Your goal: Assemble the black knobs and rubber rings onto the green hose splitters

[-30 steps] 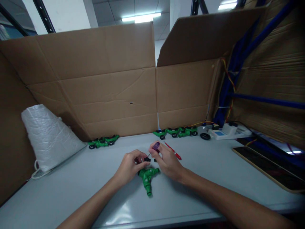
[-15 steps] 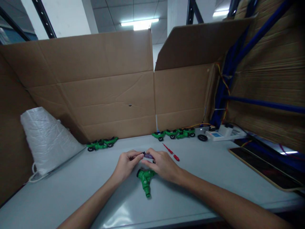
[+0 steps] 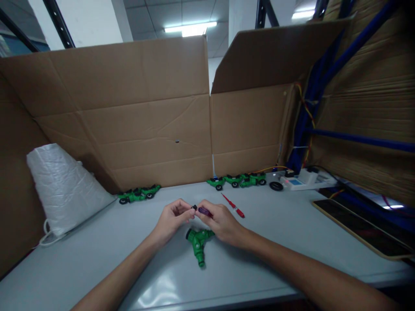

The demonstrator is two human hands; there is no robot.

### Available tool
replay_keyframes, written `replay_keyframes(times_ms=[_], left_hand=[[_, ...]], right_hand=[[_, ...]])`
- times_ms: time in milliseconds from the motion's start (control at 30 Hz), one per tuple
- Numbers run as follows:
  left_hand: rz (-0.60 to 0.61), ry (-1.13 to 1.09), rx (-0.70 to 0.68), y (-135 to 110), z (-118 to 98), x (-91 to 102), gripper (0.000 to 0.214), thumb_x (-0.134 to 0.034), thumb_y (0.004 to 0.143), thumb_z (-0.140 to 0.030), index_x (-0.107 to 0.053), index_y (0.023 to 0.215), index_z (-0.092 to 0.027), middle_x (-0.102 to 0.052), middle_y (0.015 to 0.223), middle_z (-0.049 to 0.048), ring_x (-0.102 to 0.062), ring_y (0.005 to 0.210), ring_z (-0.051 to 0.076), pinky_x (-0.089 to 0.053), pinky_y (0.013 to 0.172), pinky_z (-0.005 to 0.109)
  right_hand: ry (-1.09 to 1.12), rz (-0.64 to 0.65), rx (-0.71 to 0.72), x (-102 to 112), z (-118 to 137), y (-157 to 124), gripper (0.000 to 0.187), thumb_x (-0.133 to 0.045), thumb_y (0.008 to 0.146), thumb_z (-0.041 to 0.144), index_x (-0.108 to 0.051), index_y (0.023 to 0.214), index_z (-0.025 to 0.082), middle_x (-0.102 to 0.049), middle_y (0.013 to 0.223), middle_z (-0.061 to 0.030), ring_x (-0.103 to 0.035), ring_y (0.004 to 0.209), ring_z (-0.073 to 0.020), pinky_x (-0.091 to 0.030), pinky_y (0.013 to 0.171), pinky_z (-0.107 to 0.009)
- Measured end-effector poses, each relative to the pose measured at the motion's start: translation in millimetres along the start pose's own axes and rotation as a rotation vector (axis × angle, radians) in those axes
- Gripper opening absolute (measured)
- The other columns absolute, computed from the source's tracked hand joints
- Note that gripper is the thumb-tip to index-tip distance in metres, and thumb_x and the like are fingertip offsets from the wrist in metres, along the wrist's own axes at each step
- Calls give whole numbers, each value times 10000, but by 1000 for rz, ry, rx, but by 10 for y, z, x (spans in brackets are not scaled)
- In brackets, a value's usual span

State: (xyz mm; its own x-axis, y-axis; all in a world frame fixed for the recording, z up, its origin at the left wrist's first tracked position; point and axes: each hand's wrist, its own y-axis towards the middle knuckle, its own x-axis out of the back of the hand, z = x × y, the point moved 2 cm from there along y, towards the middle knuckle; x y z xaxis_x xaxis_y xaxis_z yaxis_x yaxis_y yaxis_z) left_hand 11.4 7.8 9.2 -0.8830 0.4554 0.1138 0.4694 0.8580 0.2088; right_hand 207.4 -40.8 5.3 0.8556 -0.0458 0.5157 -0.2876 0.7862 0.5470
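Note:
My left hand (image 3: 174,219) pinches a small black part (image 3: 194,207) between thumb and fingertips, just above the table. Close on its right, my right hand (image 3: 221,220) is closed around a small tool with a purple handle (image 3: 205,211). The tool's near end points toward the black part; I cannot tell whether they touch. Below both hands, a green Y-shaped hose connector (image 3: 198,246) lies on the table, a black ring on its left arm and its stem toward me. A red screwdriver (image 3: 234,205) lies beyond my right hand.
Several green connectors with black rings stand along the cardboard wall (image 3: 145,125), in a left group (image 3: 139,195) and a right group (image 3: 236,181). A black ring (image 3: 276,186) lies by a white power strip (image 3: 301,181). A white foam-wrapped bundle (image 3: 65,190) leans at left; a dark flat panel (image 3: 359,229) lies at right.
My right fingers have shifted along the purple handle, with the thumb now stretched toward the black part. The left fingers have curled a little differently. The green connector has stayed put.

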Motion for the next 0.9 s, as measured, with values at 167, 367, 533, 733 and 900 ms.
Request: replay_keyframes(times_ms=[167,367,533,733,900], left_hand=[[67,34,-16,-15,-10,-67,491,-865,854,-480,-721,1188,-151,-767,946,68,-688,832,182,-519,752,279],[78,135,-39,-37,30,-96,445,-823,885,-520,-716,1069,-129,-733,890,60,-652,786,166,-497,738,273],[79,186,-65,-43,28,-100,442,-812,887,-535,-695,1034,-135,-697,865,48,-620,783,156,-491,735,266],[104,121,-77,-28,33,-80,422,-855,857,-485,-666,1023,-147,-701,864,40,-627,777,147,-497,743,260],[85,65,-76,-34,20,-86,423,-868,860,-433,-665,1100,-150,-726,923,53,-656,822,156,-509,777,265]], right_hand=[[0,15,-61,23,-23,20,138,-601,987,231,-572,853,216,-534,685,60,-474,615,-134,-280,587,-254],[-24,47,-113,11,-69,48,165,-587,926,176,-543,771,212,-500,651,58,-451,610,-133,-263,583,-260],[33,80,-141,-7,-74,53,161,-579,938,196,-559,778,203,-513,665,48,-442,619,-135,-279,589,-262],[219,64,-160,-74,-107,69,222,-511,985,208,-529,765,197,-492,692,39,-442,647,-135,-324,581,-248],[159,37,-149,-31,-107,74,201,-550,962,208,-513,765,203,-464,676,54,-416,632,-128,-300,585,-254]])
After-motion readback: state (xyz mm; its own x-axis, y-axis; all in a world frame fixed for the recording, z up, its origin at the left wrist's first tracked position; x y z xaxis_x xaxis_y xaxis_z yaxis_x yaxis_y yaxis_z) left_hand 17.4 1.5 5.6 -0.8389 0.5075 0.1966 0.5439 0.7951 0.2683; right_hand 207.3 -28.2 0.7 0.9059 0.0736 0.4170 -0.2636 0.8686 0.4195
